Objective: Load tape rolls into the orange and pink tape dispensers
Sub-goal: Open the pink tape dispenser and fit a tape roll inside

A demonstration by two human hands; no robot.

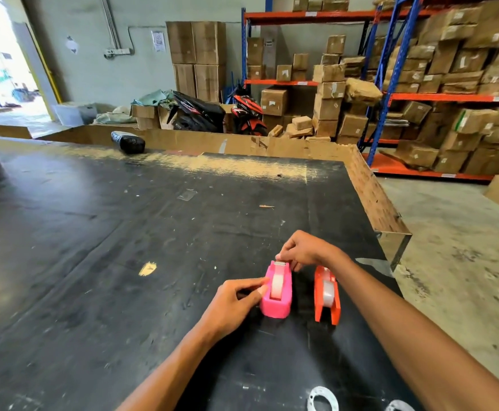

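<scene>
A pink tape dispenser (283,304) stands on the black table (123,247) with a clear tape roll (277,284) seated in it. My left hand (236,304) grips its left side. My right hand (304,250) pinches the tape end at the cutter on the dispenser's far end. Just to the right stands the orange tape dispenser (319,304), also with a clear tape roll (328,293) inside, and neither hand touches it.
Two white rings (320,397) lie at the table's near edge. A black wrapped bundle (128,141) rests at the far edge by a cardboard wall (369,191). Beyond are motorbikes (246,114) and shelves of cartons (449,84).
</scene>
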